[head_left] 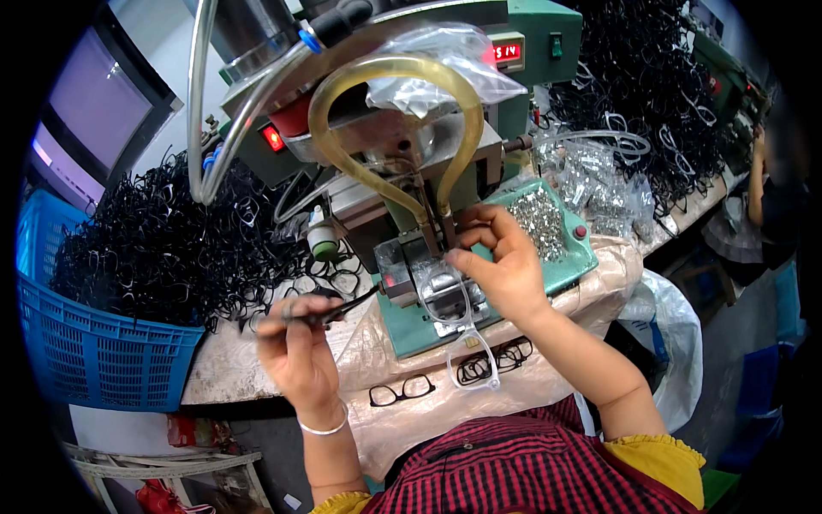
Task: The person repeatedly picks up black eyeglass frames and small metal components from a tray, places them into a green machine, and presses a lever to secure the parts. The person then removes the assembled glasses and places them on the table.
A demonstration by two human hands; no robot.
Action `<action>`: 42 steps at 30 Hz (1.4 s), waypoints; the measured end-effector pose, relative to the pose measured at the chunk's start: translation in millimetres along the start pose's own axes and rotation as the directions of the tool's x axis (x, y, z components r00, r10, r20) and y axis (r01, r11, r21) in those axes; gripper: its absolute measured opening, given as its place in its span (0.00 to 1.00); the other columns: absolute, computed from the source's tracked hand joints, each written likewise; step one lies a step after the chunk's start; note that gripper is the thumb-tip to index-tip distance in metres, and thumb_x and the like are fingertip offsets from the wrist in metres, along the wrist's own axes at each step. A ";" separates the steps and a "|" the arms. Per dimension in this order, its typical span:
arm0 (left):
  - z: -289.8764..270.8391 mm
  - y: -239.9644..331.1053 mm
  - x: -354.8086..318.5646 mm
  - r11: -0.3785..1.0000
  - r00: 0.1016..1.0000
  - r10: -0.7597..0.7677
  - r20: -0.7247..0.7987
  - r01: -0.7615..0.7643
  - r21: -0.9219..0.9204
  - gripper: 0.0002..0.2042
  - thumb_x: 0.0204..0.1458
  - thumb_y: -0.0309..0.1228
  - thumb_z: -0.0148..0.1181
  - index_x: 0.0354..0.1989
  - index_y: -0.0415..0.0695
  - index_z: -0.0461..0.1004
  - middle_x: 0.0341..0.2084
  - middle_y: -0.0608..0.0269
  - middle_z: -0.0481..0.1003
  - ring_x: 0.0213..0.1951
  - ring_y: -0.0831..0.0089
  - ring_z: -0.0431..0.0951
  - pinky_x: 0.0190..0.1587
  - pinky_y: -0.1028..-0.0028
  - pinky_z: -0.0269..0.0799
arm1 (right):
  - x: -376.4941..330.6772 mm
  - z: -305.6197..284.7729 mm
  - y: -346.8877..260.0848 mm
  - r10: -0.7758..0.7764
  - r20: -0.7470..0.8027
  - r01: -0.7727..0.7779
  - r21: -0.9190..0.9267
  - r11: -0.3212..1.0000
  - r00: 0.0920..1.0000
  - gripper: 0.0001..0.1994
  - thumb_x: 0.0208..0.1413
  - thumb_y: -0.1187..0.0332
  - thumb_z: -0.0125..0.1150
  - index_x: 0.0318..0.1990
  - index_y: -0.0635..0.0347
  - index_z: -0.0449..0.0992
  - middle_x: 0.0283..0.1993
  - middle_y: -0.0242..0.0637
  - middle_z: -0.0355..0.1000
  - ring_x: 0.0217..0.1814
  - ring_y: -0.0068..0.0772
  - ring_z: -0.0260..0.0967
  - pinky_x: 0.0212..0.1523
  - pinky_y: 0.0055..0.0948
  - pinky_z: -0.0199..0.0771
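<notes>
My right hand (507, 270) is at the middle of a green bench machine (411, 330), its thumb and fingers pinching the upper part of a clear eyeglass frame (495, 368). That frame lies against the machine's small metal fixture (443, 287), and one of its rims hangs over the front edge. To the left, my left hand (300, 347) is closed round a slim dark tool (338, 310) whose thin tip points at the fixture; blur hides its exact kind. Beside my right fingers, a green tray (578, 257) carries many small metal parts (539, 221).
Black eyeglass frames lie in front of the machine (402, 391). A blue basket (103, 351) and a large heap of dark frames (163, 248) stand at left; another heap (634, 94) is at back right. A yellowish hose (321, 120) loops above the fixture. Plastic bags (604, 188) lie behind the tray.
</notes>
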State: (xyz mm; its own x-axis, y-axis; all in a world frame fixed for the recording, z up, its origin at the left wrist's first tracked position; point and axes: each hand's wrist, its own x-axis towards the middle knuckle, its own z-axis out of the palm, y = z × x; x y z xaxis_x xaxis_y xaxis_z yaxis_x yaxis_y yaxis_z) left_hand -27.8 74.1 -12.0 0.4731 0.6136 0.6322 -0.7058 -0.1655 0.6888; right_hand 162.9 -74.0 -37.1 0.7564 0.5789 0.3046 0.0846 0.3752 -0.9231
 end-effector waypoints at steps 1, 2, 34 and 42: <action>14.0 12.3 14.3 0.989 0.977 0.089 0.192 -0.109 0.099 0.07 0.62 0.26 0.55 0.47 0.40 0.71 0.41 0.51 0.77 0.46 0.58 0.79 0.53 0.52 0.76 | -1.1 2.1 -1.7 0.025 0.012 -0.026 0.075 0.997 1.000 0.21 0.51 0.80 0.65 0.53 0.69 0.67 0.44 0.35 0.74 0.46 0.23 0.72 0.49 0.24 0.72; 22.5 8.7 28.2 0.958 0.971 0.158 0.182 -0.195 0.209 0.08 0.62 0.27 0.56 0.47 0.40 0.72 0.41 0.48 0.77 0.45 0.56 0.79 0.51 0.52 0.78 | -3.5 6.8 -5.6 0.059 0.021 -0.061 0.141 0.988 0.998 0.22 0.51 0.81 0.64 0.54 0.69 0.66 0.47 0.36 0.73 0.46 0.23 0.73 0.51 0.24 0.72; 83.2 8.1 -41.2 0.523 0.798 -0.044 0.601 -0.495 0.694 0.12 0.52 0.24 0.64 0.46 0.46 0.81 0.48 0.57 0.80 0.47 0.60 0.80 0.55 0.59 0.68 | -22.5 -110.5 59.0 -0.283 -0.047 -0.006 -0.990 0.144 0.958 0.07 0.49 0.67 0.62 0.33 0.58 0.76 0.35 0.37 0.73 0.48 0.41 0.68 0.44 0.39 0.72; -186.9 -37.4 18.5 -0.145 0.833 -0.450 0.323 -0.425 0.894 0.14 0.51 0.32 0.66 0.43 0.37 0.79 0.43 0.43 0.77 0.45 0.50 0.76 0.51 0.59 0.71 | -3.9 -103.4 40.7 -0.420 0.016 0.111 -0.973 0.203 0.907 0.09 0.47 0.68 0.61 0.37 0.57 0.75 0.36 0.37 0.70 0.47 0.41 0.67 0.41 0.38 0.70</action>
State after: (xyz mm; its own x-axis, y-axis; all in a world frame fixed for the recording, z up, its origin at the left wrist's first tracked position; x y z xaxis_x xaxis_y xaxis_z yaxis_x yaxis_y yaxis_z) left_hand -91.2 235.9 -92.3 0.8816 0.3361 0.3313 0.3726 -0.9266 -0.0514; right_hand 230.5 -135.9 -100.1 0.6405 0.3788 0.6681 0.7321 -0.5640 -0.3820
